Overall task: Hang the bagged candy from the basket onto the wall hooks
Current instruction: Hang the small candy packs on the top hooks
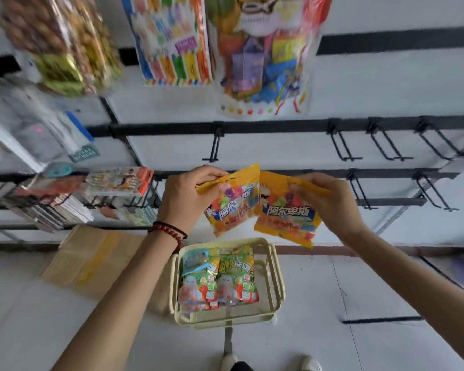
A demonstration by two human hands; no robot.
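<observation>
Currently you hold one yellow candy bag in each hand. The left hand (190,194) pinches the top strip of the left bag (231,207), and the right hand (330,202) pinches the top strip of the right bag (287,218). Both bags hang in front of the wall, above the basket (277,285), which stands on the floor and holds green bags (220,279) lying flat.

Expect each bag to be light, soft and slick, with contents that sag to the bottom and let it swing. Take hold at the flat header strip, beside the hang hole, so the hole stays uncovered. Whether your fingers cover it now cannot be told.

The nearest empty hook (214,145) projects from the rail just above the left bag. More empty hooks (343,145) lie to the right. A large hanging bag (265,62) sits above that rail and a packed rack (118,191) stands to the left, so steer clear of both. The two bags' inner edges meet, so part them before you offer either to a hook
</observation>
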